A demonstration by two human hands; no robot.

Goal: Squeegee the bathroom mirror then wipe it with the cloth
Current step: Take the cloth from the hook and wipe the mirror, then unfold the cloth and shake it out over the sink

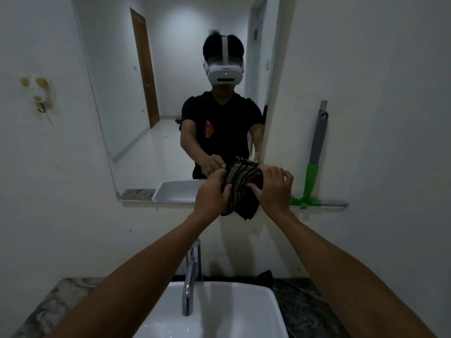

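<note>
A dark striped cloth [242,189] is bunched between both of my hands, just in front of the lower right corner of the mirror [151,98]. My left hand [212,193] grips its left side and my right hand [274,186] grips its right side. The cloth's lower end hangs below my hands. The squeegee [314,162], with a grey handle and green head, leans upright against the wall on the narrow shelf to the right of the mirror. The mirror reflects a person in a dark shirt wearing a white headset.
A white basin [219,311] with a chrome tap [191,274] sits below my arms on a marbled stone counter [58,303]. A narrow shelf [332,204] runs under the mirror. A wall hook [40,98] hangs at the left. Something dark lies behind the basin [263,276].
</note>
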